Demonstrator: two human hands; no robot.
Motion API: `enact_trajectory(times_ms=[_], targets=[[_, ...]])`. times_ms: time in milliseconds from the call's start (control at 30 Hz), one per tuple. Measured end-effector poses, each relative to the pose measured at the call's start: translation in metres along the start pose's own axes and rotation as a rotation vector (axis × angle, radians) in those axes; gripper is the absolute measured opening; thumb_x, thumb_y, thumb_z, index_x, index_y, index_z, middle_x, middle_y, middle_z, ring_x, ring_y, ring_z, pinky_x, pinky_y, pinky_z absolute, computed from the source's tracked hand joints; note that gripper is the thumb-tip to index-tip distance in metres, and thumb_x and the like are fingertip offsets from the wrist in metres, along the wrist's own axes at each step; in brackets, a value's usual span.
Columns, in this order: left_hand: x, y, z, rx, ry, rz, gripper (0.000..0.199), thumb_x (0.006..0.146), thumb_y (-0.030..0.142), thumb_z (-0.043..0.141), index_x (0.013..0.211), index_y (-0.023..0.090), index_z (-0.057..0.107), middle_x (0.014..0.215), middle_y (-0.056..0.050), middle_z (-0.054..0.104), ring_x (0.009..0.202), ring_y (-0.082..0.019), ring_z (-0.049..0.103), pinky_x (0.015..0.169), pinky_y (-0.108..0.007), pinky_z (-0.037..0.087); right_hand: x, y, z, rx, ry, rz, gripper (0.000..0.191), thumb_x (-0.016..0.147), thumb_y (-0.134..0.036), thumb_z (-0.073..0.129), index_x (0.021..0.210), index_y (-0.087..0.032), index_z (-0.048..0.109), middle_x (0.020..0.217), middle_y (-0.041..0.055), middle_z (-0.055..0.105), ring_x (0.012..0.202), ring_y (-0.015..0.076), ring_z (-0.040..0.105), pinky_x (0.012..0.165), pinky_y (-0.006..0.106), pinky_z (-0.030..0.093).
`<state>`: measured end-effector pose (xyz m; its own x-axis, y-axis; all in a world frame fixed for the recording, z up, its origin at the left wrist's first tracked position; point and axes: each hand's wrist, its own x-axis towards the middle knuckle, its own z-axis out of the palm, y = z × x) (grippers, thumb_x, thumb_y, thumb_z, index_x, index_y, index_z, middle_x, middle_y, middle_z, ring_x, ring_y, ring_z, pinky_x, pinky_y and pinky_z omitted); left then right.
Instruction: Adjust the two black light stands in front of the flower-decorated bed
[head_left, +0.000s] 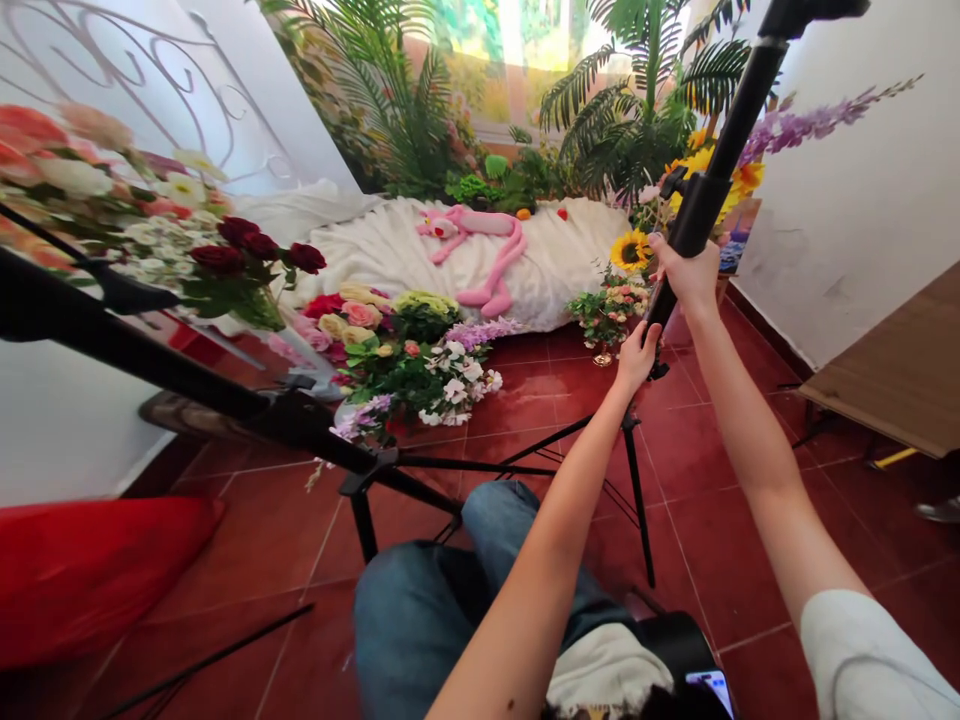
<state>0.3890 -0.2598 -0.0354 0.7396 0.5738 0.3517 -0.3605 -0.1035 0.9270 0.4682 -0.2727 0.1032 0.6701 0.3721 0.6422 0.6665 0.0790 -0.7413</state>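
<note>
Gripping the stand (pixel 733 125), nearer than the pink toy (pixel 487 224) and to its right, right hand (pixel 691 274) above left hand (pixel 638 360), both wrapped round it: stiff-looking, probably light yet top-heavy, best held just below the collar (pixel 700 212).

a plush toy (pixel 487 222) is laid midway along the draped cloth (pixel 574 262), feet toward the front edge. palms (pixel 626 140) are stood behind the back edge. flowers (pixel 424 350) are set before the front edge's left half and a potted arrangement (pixel 610 305) before its right corner. nearer, a left stand (pixel 187 371) and a right stand (pixel 699 212) are set up; on the latter, the left hand (pixel 637 358) is placed below the right hand (pixel 694 275).
</note>
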Motion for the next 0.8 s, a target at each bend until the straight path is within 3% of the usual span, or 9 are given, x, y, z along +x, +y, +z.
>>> enact_trajectory(times_ms=[133,267,400,567,700,800], targets=[[-0.001,-0.001,0.000,-0.038,-0.011,0.019,0.066,0.082,0.084,0.039,0.079,0.020,0.055,0.067,0.001,0.055,0.060,-0.011,0.052,0.062,-0.024,0.041,-0.016,-0.004,-0.019,-0.117,-0.096,-0.062,0.059,0.084,-0.074,0.056,0.100,-0.018,0.065,0.081,0.0086,0.071,0.082,0.0260,0.074,0.071,0.043,0.062],[-0.002,0.004,-0.003,-0.019,-0.039,0.005,0.064,0.084,0.082,0.040,0.080,0.020,0.056,0.068,0.001,0.056,0.059,-0.010,0.050,0.062,-0.024,0.041,-0.059,-0.016,-0.054,-0.363,-0.175,-0.090,0.060,0.086,-0.068,0.060,0.120,-0.018,0.058,0.098,0.0106,0.073,0.088,0.0271,0.073,0.076,0.042,0.060],[-0.003,0.009,-0.007,-0.018,-0.055,0.000,0.058,0.086,0.075,0.047,0.083,0.018,0.060,0.074,-0.001,0.062,0.067,-0.011,0.055,0.069,-0.024,0.046,-0.112,-0.027,-0.082,-0.723,-0.402,-0.092,0.036,0.092,-0.050,0.057,0.109,-0.019,0.061,0.093,0.0110,0.073,0.086,0.0257,0.068,0.072,0.036,0.053],[-0.001,0.006,-0.006,-0.074,-0.058,-0.009,0.057,0.085,0.075,0.051,0.085,0.018,0.060,0.078,-0.002,0.064,0.072,-0.012,0.059,0.076,-0.025,0.049,-0.144,-0.022,-0.079,-1.100,-0.697,-0.170,0.025,0.089,-0.036,0.060,0.105,-0.017,0.063,0.104,0.0157,0.070,0.100,0.0286,0.063,0.066,0.031,0.047],[0.001,-0.003,-0.004,-0.098,-0.059,0.008,0.060,0.083,0.077,0.050,0.086,0.018,0.059,0.077,-0.002,0.063,0.071,-0.012,0.059,0.073,-0.025,0.049,-0.142,-0.014,-0.068,-1.172,-0.738,-0.110,0.029,0.093,-0.036,0.057,0.110,-0.014,0.065,0.109,0.0194,0.070,0.105,0.0305,0.064,0.072,0.033,0.048],[0.002,-0.007,-0.005,-0.105,-0.072,0.013,0.060,0.083,0.077,0.050,0.088,0.018,0.059,0.077,-0.001,0.063,0.070,-0.012,0.058,0.072,-0.025,0.049,-0.135,-0.005,-0.068,-1.113,-0.754,-0.012,0.035,0.098,-0.044,0.049,0.106,-0.015,0.069,0.106,0.0184,0.073,0.097,0.0300,0.068,0.074,0.035,0.048]])
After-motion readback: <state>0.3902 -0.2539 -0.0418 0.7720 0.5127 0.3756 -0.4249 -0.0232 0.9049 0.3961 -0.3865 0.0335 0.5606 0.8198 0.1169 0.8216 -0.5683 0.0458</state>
